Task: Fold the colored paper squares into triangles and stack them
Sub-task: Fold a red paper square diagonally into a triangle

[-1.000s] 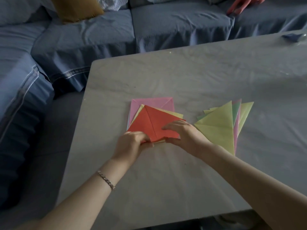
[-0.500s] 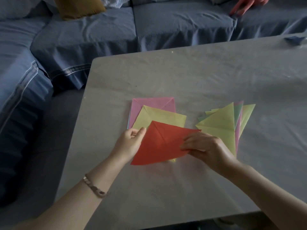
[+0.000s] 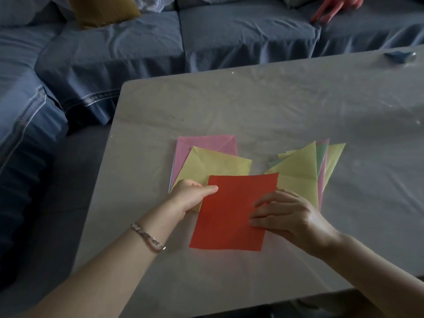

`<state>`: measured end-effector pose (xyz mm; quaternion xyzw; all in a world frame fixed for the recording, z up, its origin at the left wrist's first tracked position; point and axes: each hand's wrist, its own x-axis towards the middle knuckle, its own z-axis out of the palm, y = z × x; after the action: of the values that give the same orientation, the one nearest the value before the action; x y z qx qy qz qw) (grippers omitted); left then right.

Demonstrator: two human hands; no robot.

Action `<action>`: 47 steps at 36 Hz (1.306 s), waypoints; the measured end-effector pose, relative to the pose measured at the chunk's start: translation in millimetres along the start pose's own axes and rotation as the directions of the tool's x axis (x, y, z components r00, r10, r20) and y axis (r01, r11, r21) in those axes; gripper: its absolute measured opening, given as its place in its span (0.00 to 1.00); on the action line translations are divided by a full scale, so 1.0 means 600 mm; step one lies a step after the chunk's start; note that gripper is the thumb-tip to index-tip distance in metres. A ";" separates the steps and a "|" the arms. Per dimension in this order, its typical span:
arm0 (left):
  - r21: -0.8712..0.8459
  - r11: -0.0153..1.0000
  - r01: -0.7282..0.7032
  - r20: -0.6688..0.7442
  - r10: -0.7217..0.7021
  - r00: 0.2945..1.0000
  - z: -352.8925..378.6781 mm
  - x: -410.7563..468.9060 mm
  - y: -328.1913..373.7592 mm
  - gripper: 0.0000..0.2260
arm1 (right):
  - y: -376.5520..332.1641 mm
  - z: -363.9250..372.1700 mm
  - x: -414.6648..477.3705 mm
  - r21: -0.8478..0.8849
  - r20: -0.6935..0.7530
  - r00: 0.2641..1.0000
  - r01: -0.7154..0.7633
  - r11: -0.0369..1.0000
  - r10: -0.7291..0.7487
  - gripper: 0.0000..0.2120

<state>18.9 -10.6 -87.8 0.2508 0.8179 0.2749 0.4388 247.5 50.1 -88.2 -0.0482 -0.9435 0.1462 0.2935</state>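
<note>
Bordering grey table (image 3: pixel 263 106), blue sofa (image 3: pixel 229 37).

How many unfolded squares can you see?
3: red square held by left hand and right hand, yellow square beneath it, pink square under that. A pale edge suggests more hidden.

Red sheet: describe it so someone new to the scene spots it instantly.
On the grey table, look toward the near edge, where the left hand and right hand hold one sheet. That red sheet is the only red paper, a plain square; its neighbours are a pale yellow sheet, a pink sheet and folded triangles.
</note>
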 end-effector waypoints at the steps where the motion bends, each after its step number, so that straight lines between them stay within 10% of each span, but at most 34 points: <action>1: 0.028 1.000 -0.004 -0.006 0.004 1.000 0.003 -0.002 -0.002 0.22 | 0.001 0.002 -0.003 -0.002 -0.001 1.000 -0.007 1.000 0.007 0.13; 8: 0.068 0.997 0.046 0.031 -0.048 0.998 0.018 -0.027 -0.022 0.33 | 0.001 0.011 -0.020 0.051 -0.058 0.993 -0.096 0.994 0.099 0.12; 13: -0.244 0.955 0.167 0.132 -0.137 0.982 0.026 -0.035 -0.023 0.17 | -0.003 0.017 -0.029 0.107 -0.100 0.983 -0.145 0.984 0.155 0.11; 24: 0.095 0.994 -0.050 0.031 0.047 0.998 0.038 -0.035 -0.005 0.13 | -0.010 0.021 -0.043 0.118 -0.013 0.991 -0.130 0.985 0.132 0.12; 29: 0.326 0.944 -0.053 -0.101 0.091 0.991 0.040 -0.047 -0.010 0.28 | -0.008 0.031 -0.055 0.134 0.015 0.980 -0.199 0.971 0.199 0.10; 40: 0.056 0.995 -0.084 -0.082 0.088 0.993 0.045 -0.032 -0.014 0.20 | -0.012 0.053 -0.070 0.215 0.055 0.945 -0.326 0.920 0.322 0.12; 47: 0.197 0.967 -0.164 -0.081 0.182 0.980 0.044 -0.006 0.006 0.08 | -0.019 0.052 -0.068 0.183 0.193 0.941 -0.312 0.932 0.277 0.10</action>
<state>43.9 -4.5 -95.4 0.3481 0.8359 0.2450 0.3464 263.4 24.5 -131.5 -0.1460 -0.9254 0.2914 0.1933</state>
